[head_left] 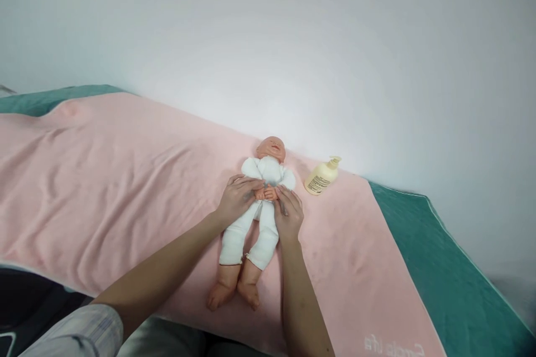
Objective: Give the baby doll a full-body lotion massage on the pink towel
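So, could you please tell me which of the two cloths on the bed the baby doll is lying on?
The pink towel; the baby doll lies on it, unlike the green sheet underneath.

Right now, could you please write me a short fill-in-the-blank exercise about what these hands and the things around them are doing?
1. Both hands rest on the doll's ____, the left hand and the right hand on either side.
2. The doll lies on its back on a ____ towel.
3. The cream pump bottle lies to the ____ of the doll in the picture.
4. The doll's feet are ____, below its white trousers.

Missing words: belly; pink; right; bare
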Available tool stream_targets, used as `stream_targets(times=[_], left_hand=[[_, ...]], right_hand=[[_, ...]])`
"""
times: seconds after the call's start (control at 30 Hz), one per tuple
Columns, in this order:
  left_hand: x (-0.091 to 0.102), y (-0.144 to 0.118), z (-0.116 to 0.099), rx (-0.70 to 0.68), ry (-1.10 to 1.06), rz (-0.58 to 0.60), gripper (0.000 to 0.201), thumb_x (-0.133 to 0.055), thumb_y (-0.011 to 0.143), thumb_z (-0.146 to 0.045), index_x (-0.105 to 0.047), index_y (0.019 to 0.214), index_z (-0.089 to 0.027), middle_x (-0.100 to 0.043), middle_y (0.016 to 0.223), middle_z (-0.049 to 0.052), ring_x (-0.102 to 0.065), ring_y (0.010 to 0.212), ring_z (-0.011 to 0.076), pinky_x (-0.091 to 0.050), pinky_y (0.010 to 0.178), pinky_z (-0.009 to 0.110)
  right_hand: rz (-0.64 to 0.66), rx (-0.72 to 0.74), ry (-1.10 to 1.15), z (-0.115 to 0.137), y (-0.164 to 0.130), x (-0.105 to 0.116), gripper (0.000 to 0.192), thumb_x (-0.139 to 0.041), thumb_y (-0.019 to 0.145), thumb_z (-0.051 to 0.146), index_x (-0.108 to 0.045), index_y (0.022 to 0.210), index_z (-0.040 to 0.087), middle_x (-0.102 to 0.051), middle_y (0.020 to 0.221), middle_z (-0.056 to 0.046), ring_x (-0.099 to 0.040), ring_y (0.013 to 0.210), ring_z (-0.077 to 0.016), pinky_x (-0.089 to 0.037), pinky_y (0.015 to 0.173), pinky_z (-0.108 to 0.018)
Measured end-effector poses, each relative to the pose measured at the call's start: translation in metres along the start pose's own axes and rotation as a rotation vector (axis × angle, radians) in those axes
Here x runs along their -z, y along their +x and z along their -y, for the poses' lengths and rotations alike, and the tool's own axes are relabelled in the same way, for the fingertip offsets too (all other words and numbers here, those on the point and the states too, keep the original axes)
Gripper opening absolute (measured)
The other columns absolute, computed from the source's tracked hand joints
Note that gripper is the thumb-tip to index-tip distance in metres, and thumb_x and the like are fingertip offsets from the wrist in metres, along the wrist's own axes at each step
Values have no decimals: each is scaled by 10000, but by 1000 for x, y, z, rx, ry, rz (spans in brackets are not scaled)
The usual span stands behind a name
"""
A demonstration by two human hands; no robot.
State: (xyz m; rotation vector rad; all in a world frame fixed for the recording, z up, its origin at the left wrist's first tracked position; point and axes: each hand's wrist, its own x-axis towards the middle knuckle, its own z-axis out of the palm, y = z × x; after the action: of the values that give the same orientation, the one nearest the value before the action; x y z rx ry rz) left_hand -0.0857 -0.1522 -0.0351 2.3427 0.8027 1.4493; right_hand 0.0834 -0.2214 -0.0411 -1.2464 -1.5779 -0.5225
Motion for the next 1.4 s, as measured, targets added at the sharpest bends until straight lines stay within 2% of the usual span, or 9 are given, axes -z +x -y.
stream_targets(times=[0.1,0.17,0.4,0.53,0.67,0.93,1.13,1.27,1.4], left_hand=[[1,0,-2,69,-65,-8,224,-584,864,-193,-689,1058,-234,-715,1112,28,-634,1064,192,-326,1074,429],[6,1,-2,205,-172,-83,191,-636,832,-231,-709,1009,-236,-723,1079,30,-641,1040,207,-361,1051,428],[37,6,31,780,-787,-637,299,-767,738,-280,-708,1005,-160,-704,1026,69,-649,988,200,-493,910,312],[48,4,64,1063,-1163,-777,82,-720,808,-194,-662,863,-174,-666,825,27,-662,819,118,-546,801,223],[49,3,78,1210,-1296,-834,66,-672,845,-146,-621,826,-183,-662,849,42,-659,816,117,-564,786,213],[43,0,71,978,-1029,-710,138,-753,765,-200,-651,851,-169,-666,841,27,-653,830,117,-515,820,227],[26,5,21,746,-803,-606,519,-811,680,-298,-632,1155,-189,-685,1097,89,-646,1034,226,-495,936,372],[10,-1,-3,571,-572,-314,371,-769,719,-306,-694,1074,-228,-705,1117,65,-634,1096,247,-400,1068,451],[6,-5,-2,323,-337,16,284,-670,807,-303,-696,1089,-286,-703,1141,0,-620,1140,214,-227,1177,457]], right_hand=[[-2,-79,52,5,-1,1,206,-574,901,206,-693,1069,206,-711,1084,-72,-663,1037,-197,-491,973,-422],[-102,-257,117,8,0,2,224,-603,880,250,-681,1082,191,-703,1094,-82,-652,1047,-203,-495,972,-420],[-624,-909,430,-23,-1,22,460,-687,777,334,-569,1179,143,-590,1283,-113,-567,1190,-216,-453,1048,-396],[-599,-1157,515,-59,-18,34,445,-671,765,391,-585,1121,139,-618,1220,-112,-584,1173,-231,-452,1055,-434],[-564,-1233,596,-76,-30,36,396,-626,791,412,-581,1080,145,-636,1172,-113,-603,1153,-209,-479,1032,-387],[-547,-1225,642,-71,-27,32,561,-656,772,436,-487,1221,144,-560,1293,-152,-586,1177,-236,-518,972,-396],[-581,-955,487,-29,-6,22,486,-667,801,368,-509,1219,178,-480,1399,-119,-510,1254,-209,-417,1073,-406],[-441,-679,408,6,3,14,367,-627,851,308,-568,1182,161,-616,1209,-105,-576,1156,-210,-430,1048,-438],[-159,-420,307,13,-1,7,285,-640,842,238,-648,1123,193,-650,1129,-80,-597,1103,-200,-469,1008,-416]])
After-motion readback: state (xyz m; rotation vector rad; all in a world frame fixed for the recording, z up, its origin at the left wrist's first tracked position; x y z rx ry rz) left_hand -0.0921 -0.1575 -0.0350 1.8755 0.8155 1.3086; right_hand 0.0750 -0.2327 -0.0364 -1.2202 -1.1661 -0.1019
